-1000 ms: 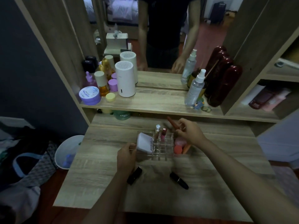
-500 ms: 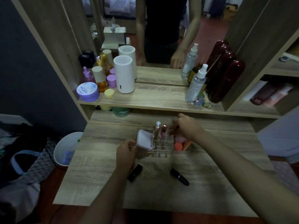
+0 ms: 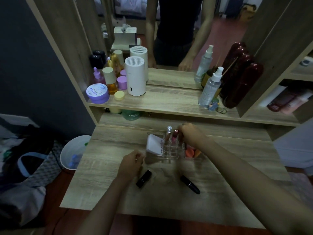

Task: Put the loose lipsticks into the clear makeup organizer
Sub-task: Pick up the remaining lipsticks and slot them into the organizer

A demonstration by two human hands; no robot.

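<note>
Lipsticks first: two black ones lie loose on the wooden bench [image 3: 237, 175], both on the near side of the clear makeup organizer [image 3: 171, 149]. The square-capped lipstick [image 3: 143, 178] sits near-left of the organizer, angled, just beside the left hand [image 3: 131, 164]. The rounder black lipstick [image 3: 190, 184] is near-right of the organizer, also on a slant, touching nothing.

The organizer stands mid-bench with a white compact [image 3: 155, 146] leaning in its left end, a clear-capped gloss tube [image 3: 168, 134] and a pink tube [image 3: 175, 138] upright in the far slots, and some orange and pink round things [image 3: 190, 151] in its right end.

The right hand [image 3: 192, 135] is over the organizer's far-right slots, its fingers bunched together at the top of the pink tube. Whether they're pinching something there I can't tell, it's too dark and the hand covers it. The left hand rests at the organizer's near-left corner, fingers curled in loosely; can't tell if they're actually touching the plastic.

Up behind the organizer on the shelf: a white cylinder gadget [image 3: 135, 76], a purple jar [image 3: 97, 92] and a spray bottle [image 3: 210, 87]. Left of the organizer, off the bench edge, is a white bin [image 3: 74, 150].
</note>
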